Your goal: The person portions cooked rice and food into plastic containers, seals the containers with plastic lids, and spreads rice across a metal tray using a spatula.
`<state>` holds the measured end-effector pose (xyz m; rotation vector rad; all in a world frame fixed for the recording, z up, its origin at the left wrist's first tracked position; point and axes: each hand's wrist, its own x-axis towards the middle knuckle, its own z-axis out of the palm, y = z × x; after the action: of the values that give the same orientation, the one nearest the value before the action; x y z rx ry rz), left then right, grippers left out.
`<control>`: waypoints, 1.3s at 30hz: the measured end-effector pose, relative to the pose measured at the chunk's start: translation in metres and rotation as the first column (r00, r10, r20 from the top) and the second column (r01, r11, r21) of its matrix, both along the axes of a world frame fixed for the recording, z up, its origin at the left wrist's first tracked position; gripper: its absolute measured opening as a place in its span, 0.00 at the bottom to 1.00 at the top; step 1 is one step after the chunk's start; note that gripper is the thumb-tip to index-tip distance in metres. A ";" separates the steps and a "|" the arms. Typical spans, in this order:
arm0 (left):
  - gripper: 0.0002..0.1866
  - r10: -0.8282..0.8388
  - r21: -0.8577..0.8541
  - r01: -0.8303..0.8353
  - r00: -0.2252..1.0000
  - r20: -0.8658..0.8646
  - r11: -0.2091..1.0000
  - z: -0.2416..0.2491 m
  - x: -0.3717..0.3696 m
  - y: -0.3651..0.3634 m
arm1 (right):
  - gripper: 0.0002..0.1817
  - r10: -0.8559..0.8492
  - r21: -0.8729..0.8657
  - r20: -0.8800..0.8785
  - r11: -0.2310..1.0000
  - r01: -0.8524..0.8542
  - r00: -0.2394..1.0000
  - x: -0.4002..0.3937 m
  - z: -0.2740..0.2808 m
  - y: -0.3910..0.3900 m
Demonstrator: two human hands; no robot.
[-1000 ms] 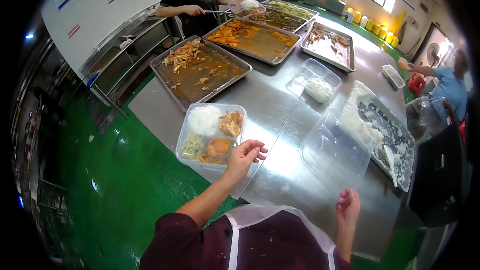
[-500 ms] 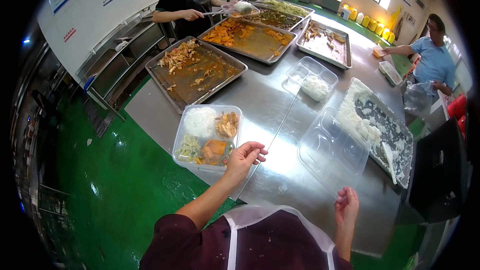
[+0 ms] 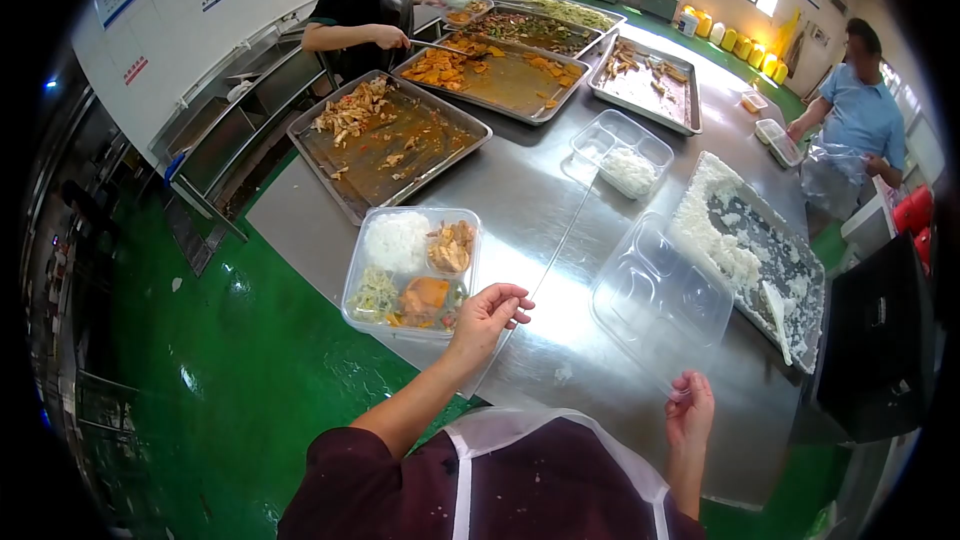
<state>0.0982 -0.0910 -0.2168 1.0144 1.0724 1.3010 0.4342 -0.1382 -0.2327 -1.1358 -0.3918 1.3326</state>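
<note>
My left hand (image 3: 488, 322) hovers above the metal table, fingers loosely bent and apart, with nothing visible in them. Just left of it sits a filled clear meal box (image 3: 412, 272) with rice, shredded vegetables, orange pieces and meat, its lid seemingly on. My right hand (image 3: 690, 410) is at the table's near side, fingers pinched at the lower corner of an empty clear container (image 3: 665, 285). Beyond that container stands a divided box (image 3: 630, 170) with rice in it. To the right is a large rice tray (image 3: 805, 295) with a white paddle (image 3: 777, 325).
Large food trays (image 3: 455, 162) stand on the far part of the metal table (image 3: 530, 195). At the back left a person (image 3: 372, 10) holds a utensil and a filled box. Another person (image 3: 855, 110) is at the right, near small boxes (image 3: 778, 143). A black case (image 3: 880, 330) stands right.
The person at the back left has lowered the utensil into the orange food and shifted the box left. The person at the right has let go of the small orange box and drawn the arm back.
</note>
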 end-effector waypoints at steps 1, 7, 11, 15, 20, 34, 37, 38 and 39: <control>0.09 0.000 -0.002 0.000 1.000 -0.003 1.000 0.000 0.000 0.000 | 0.07 0.002 -0.003 0.002 1.000 -0.002 1.000 0.000 0.000 0.000; 0.09 -0.015 -0.003 0.015 1.000 -0.004 1.000 -0.003 0.001 0.000 | 0.07 0.012 -0.008 -0.001 1.000 -0.012 1.000 -0.002 0.001 0.001; 0.09 -0.021 -0.009 0.021 1.000 -0.007 1.000 -0.002 0.001 -0.001 | 0.07 0.007 -0.039 0.034 0.999 -0.005 0.999 -0.002 -0.001 0.002; 0.09 -0.020 -0.008 0.020 1.000 -0.007 1.000 -0.001 0.003 -0.001 | 0.07 0.014 -0.026 0.026 1.000 -0.013 1.000 0.000 -0.001 0.002; 0.09 -0.029 -0.007 0.029 0.999 -0.017 1.000 -0.001 0.004 -0.002 | 0.07 0.014 -0.018 0.018 1.000 -0.014 1.000 -0.002 0.001 0.002; 0.09 -0.045 -0.028 0.045 0.999 -0.006 0.999 -0.001 0.006 -0.002 | 0.07 -0.001 -0.047 0.019 0.999 0.002 1.000 -0.006 0.007 0.001; 0.09 -0.050 -0.018 0.050 0.999 -0.009 0.999 -0.001 0.006 -0.002 | 0.07 -0.005 -0.053 0.018 0.999 0.006 1.000 -0.005 0.007 0.001; 0.09 -0.054 -0.016 0.053 0.999 -0.005 0.998 -0.002 0.006 -0.002 | 0.07 -0.004 -0.052 0.018 0.999 0.005 1.000 -0.006 0.008 0.001; 0.09 -0.057 -0.015 0.057 0.998 -0.002 0.998 -0.002 0.006 -0.002 | 0.07 -0.004 -0.051 0.017 0.999 0.005 1.000 -0.006 0.010 0.001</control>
<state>0.1042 -0.0929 -0.2188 1.0280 1.0461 1.2440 0.4279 -0.1371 -0.2230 -1.1908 -0.3690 1.3361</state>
